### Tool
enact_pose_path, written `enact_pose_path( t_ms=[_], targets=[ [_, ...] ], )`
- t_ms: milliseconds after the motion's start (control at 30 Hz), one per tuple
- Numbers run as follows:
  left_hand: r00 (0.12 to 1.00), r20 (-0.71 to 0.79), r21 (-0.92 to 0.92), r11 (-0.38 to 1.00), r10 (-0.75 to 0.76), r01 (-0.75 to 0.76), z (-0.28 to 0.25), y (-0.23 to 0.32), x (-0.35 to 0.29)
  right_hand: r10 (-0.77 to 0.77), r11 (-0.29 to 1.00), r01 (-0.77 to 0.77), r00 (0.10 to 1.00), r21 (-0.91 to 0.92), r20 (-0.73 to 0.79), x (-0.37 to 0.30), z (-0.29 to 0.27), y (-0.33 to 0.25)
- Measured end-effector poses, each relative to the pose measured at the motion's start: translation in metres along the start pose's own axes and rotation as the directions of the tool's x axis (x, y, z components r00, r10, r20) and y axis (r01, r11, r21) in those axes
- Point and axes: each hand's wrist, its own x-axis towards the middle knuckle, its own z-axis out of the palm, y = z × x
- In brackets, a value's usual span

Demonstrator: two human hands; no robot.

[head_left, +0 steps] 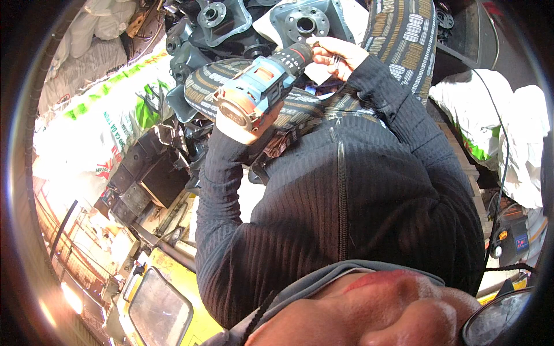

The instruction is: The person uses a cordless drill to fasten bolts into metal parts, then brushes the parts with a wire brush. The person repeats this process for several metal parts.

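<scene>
Above the lap [295, 111]: drill [254, 86], left hand [265, 121] clamped on it; right hand [345, 57], fingers together at its tip; white-green sack [118, 124], contents hidden.

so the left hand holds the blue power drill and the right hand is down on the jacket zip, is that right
Not quite: the head view shows the right hand up by the chuck, not on the jacket zip. The left hand does hold the blue power drill.

white-green sack [118, 124]: printed lettering, partly red | drill [257, 86]: collar numbers, body lettering
</scene>
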Motion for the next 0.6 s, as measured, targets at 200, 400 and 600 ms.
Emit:
enact_pose_path(
  t_ms=[200, 400, 600],
  targets=[
    [0.993, -0.014, 0.139, 0.984, 0.115, -0.111, -0.001, -0.001, 0.006, -0.025, 0.988, 0.034, 0.998, 0.154, -0.06, 0.011, -0.001, 0.002],
    [0.998, -0.027, -0.061, 0.997, 0.048, -0.049, -0.001, 0.002, 0.013, 0.042, 0.955, -0.024, 0.998, 0.296, -0.056, 0.011, 0.014, -0.004],
    [0.993, -0.018, 0.107, 0.988, 0.116, -0.113, -0.001, 0.008, 0.014, 0.039, 0.896, -0.124, 0.979, 0.427, 0.201, 0.02, 0.004, 0.01]
  ],
)
